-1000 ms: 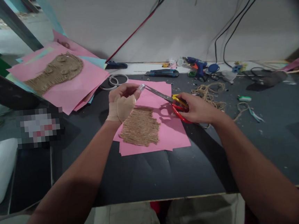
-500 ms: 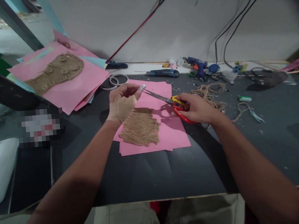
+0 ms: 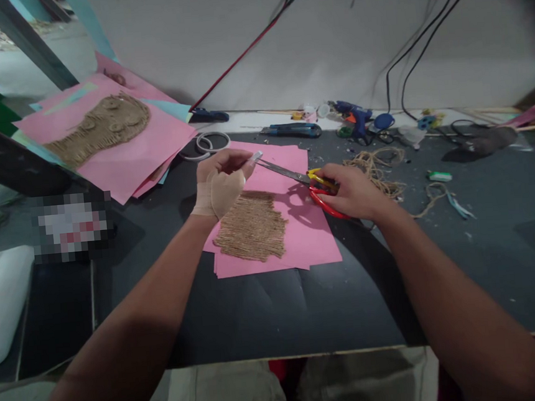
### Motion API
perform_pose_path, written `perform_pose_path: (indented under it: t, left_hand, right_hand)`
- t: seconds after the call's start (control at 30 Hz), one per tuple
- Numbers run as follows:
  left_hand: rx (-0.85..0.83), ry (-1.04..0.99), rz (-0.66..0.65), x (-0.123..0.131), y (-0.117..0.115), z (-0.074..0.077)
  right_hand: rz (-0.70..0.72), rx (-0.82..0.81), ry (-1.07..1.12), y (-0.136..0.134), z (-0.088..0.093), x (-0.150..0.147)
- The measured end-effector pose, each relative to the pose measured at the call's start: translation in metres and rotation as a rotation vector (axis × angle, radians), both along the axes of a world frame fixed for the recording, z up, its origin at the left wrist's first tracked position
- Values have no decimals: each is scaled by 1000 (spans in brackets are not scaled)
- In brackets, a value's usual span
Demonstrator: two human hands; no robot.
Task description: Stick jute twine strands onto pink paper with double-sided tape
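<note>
My right hand grips a pair of scissors by its red and yellow handles, the blades pointing left. At the blade tips, my left hand is closed in a pinch; what its fingers hold is too small to make out. Something white and shiny shows at its fingertips, and a beige wrap covers its palm and wrist. Below the hands, a patch of brown twine strands laid side by side rests on pink paper sheets. Loose twine lies tangled beyond my right hand.
At the left, stacked pink sheets bear a larger twine shape. Along the back lie white rings, a utility knife and a blue glue gun. A small green-and-white item sits at right. Cables hang against the wall.
Almost nothing differs. Both hands and the scissors keep nearly the same place, with only a very slight shift of my left fingers at the blade tips.
</note>
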State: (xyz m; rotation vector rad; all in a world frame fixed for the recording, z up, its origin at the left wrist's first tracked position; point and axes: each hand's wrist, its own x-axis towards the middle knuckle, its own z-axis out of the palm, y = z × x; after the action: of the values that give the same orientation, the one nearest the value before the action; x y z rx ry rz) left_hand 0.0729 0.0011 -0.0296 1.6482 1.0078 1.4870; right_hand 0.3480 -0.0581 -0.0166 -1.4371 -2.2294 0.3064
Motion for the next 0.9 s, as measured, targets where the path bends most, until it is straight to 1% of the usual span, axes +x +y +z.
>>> perform_pose_path:
  t: [0.2, 0.4, 0.63, 0.77, 0.9]
  left_hand:
    - [-21, -18, -46, 0, -1, 1]
    - [-62, -20, -52, 1, -1, 1]
    - [-36, 14, 2, 0, -1, 1]
    - [-38, 27, 11, 1, -1, 2]
    - [-58, 15, 8, 2, -2, 2]
  right_hand:
    - [-6, -18, -5, 0, 0, 0]
    - [-21, -78, 16, -1, -4, 0]
    - [-11, -100, 0, -1, -2, 0]
    - [-50, -112, -47, -2, 1, -2]
    - [-38, -130, -38, -3, 1, -2]
